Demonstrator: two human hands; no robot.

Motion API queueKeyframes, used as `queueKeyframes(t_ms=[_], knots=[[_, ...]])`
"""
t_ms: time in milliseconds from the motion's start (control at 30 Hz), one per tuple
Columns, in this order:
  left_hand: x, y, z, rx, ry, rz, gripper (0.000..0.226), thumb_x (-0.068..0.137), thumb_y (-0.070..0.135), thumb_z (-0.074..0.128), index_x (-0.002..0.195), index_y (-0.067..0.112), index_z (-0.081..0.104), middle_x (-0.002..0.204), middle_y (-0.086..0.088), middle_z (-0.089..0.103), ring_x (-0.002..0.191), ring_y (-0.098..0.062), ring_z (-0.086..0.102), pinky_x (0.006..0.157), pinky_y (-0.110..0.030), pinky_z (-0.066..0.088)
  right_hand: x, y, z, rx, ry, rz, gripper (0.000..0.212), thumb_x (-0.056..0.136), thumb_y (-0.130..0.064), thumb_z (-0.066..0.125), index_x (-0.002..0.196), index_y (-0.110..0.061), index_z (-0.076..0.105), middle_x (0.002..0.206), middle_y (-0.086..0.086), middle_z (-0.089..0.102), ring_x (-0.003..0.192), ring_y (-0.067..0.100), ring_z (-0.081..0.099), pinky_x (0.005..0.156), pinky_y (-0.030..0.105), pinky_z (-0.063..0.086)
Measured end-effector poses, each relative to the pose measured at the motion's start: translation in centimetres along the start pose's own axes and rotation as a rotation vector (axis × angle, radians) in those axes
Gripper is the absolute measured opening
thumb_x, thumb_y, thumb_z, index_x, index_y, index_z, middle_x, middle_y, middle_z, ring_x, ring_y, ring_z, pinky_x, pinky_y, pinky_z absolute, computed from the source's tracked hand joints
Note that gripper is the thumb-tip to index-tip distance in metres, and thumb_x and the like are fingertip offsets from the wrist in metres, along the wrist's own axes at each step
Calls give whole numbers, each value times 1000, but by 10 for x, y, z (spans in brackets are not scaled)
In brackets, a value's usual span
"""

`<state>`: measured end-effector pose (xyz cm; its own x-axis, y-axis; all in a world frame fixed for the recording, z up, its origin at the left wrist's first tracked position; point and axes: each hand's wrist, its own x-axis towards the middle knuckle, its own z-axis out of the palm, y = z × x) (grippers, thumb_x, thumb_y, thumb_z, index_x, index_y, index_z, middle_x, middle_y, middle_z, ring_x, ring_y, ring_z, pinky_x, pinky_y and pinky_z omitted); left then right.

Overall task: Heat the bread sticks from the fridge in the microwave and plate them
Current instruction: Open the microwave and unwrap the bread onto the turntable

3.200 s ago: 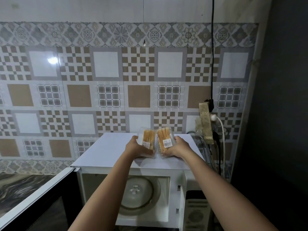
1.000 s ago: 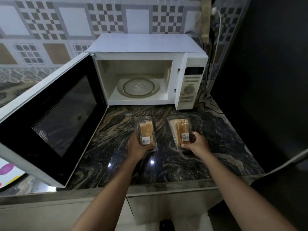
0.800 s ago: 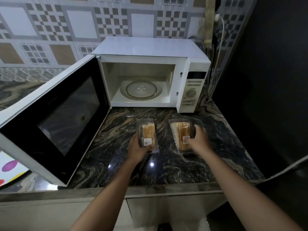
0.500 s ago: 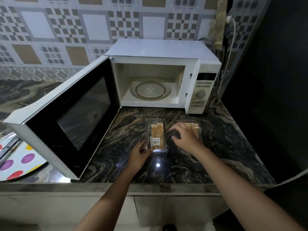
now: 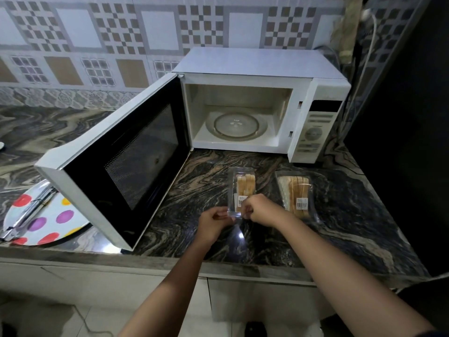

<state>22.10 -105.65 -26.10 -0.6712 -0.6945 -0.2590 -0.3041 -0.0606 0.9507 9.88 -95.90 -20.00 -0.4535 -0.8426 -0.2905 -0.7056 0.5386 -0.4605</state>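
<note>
Nearest the counter's front edge, the left hand [image 5: 213, 223] and the right hand [image 5: 260, 210] meet at the near end of the left pack [image 5: 241, 189], a clear plastic clamshell of bread sticks lying flat on the marbled counter [image 5: 352, 215] in front of the microwave [image 5: 262, 103]. Both hands pinch narrowly at the pack's near lip, thumb against fingertips, the left on one corner and the right on the other; it looks like the start of prying the lid up, though the seam itself is too small to make out.

The shell is probably light, thin and springy, so it would slide on the polished stone if pulled from one side only; holding the bottom lip down while lifting the top lip seems the sound way. The sticks inside look dry and brittle, best lifted by their middles or tipped out together.

The right pack [image 5: 297, 193] lies just beside the first, also in front of the microwave, closed and untouched. Left of the microwave's open door [image 5: 126, 161] sits a spotted plate [image 5: 48, 224] with metal tongs [image 5: 29, 212] across it. Beyond, the oven cavity is open, its glass turntable [image 5: 237, 125] bare.
</note>
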Motion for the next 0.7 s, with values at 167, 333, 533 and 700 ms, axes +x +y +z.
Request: queueKeyframes(t_ms=[167,333,533,700], knots=[[-2,15,6,-162,65,-212,25,73,-7,69,97,3,68,82,-9,68,69,-14,62,60,-16,51,6,-4,-8,-11,-64,31,21,84,2,52,88,-5,71,96,4,56,89,20,56,74,28,47],[-2,21,9,-217,114,-288,17,77,-10,62,84,2,70,84,-14,68,67,-19,62,59,-20,52,7,-12,-24,10,-107,0,31,80,8,44,91,-3,71,92,8,62,85,17,55,66,22,43],[3,27,8,-159,131,-337,11,69,2,72,67,12,67,72,-9,65,71,-20,60,66,-22,47,7,-19,-65,43,-70,-23,16,81,-1,57,85,-8,71,72,-10,59,68,0,50,59,15,37],[3,40,8,-82,7,-384,15,49,13,65,63,13,60,60,-1,59,67,-19,58,72,-27,50,0,-26,-94,-150,127,-60,10,86,-21,55,86,-24,64,84,-4,55,76,16,51,67,28,41]])
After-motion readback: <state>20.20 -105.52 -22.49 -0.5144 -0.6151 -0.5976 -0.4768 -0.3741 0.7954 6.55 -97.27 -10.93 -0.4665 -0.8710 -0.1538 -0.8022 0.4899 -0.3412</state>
